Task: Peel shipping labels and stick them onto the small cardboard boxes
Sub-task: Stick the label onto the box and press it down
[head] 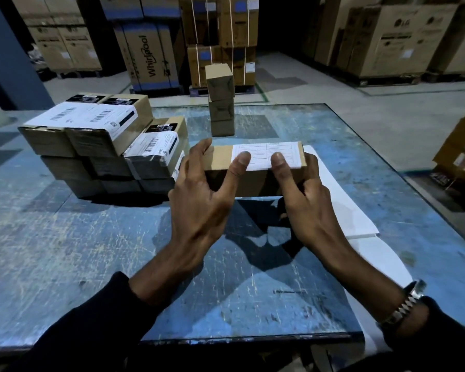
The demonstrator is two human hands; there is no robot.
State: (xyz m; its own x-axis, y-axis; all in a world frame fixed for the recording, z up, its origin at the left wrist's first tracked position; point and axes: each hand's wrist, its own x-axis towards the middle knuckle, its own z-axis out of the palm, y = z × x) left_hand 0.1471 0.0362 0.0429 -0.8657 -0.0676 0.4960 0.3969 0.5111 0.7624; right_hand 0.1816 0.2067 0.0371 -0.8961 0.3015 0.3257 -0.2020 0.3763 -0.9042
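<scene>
Both thumbs are pressing down on the white label [266,156], smoothing it onto the top of the small cardboard box [253,170] that the person is holding just above the tabletop [91,251]. The left hand [202,200] is clasping the box's left end, fingers [199,150] curled over the far edge and spread a little; the right hand [306,208] is gripping the right end, its fingers wrapping round behind where I cannot see them. The label is looking flat and mostly stuck, so this box is nearly finished, by my reckoning.

Just beyond the left fingers, the labelled stack [102,146] is sitting several boxes wide and a few layers high, white barcoded labels on the upper ones, so a good share of the job is looking done. Straight ahead of the thumbs, a narrow tower of plain boxes [220,100] is standing with no labels showing, seemingly waiting its turn. Beneath and right of the right fingers, white sheets [346,208] are lying, likely label backing or the supply.

The label's print is too fine to read, the lower stack is dark, and both forearms are running out of frame.
</scene>
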